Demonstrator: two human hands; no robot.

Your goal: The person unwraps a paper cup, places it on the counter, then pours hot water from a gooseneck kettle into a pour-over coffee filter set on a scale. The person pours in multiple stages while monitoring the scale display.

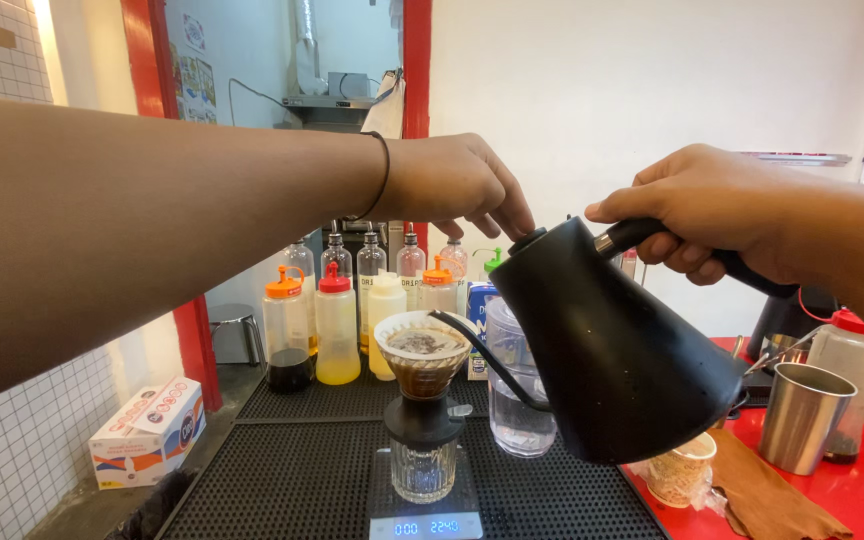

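Holding a black gooseneck kettle [617, 350] tilted forward, right hand [722, 215] closed around the handle at its upper right. Left hand [452, 185] reaches across from the left side, fingers loosely curled, fingertips [517, 222] resting on or just above the kettle's lid knob; it grips nothing. Spout tip sits close to the rim of a glass dripper [422, 352] lined with a paper filter holding wet coffee grounds. Dripper stands on a ribbed glass [422, 468], which rests on a small scale [426, 524] at the near edge of the black rubber mat [292, 480].

Kettle looks rigid and heavy, likely hot; handle is the safe hold, lid loose enough to need steadying. Dripper and glass look fragile and top-heavy.

Squeeze bottles [337, 325] line the mat's far edge. Steel cup [802, 415] stands on the red worktop [852, 495] to the right.
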